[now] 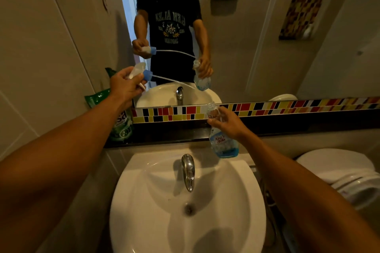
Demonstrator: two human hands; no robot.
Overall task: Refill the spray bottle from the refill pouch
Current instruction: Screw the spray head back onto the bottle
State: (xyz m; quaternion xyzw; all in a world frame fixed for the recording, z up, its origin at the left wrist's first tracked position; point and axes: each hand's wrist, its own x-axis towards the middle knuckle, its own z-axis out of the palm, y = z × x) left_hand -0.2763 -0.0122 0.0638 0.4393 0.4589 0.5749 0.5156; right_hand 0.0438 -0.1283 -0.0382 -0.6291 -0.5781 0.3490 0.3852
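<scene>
Sprayer off, bottle open over the sink

Left hand [125,84] grips the spray head [141,74] aside; right hand [228,121] clasps the spray bottle [223,144], mouth clear for the refill pouch [121,127].

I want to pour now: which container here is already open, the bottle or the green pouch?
The clear bottle in the right hand: its neck is bare, with the sprayer head in the left hand. The green pouch stands behind.

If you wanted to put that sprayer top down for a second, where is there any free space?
The dark ledge under the tile strip is bare from the bottle rightwards toward the toilet. The sink rim beside the tap is also free. The ledge's left end is crowded: the green pouch stands there, behind the left hand holding the sprayer top.
</scene>
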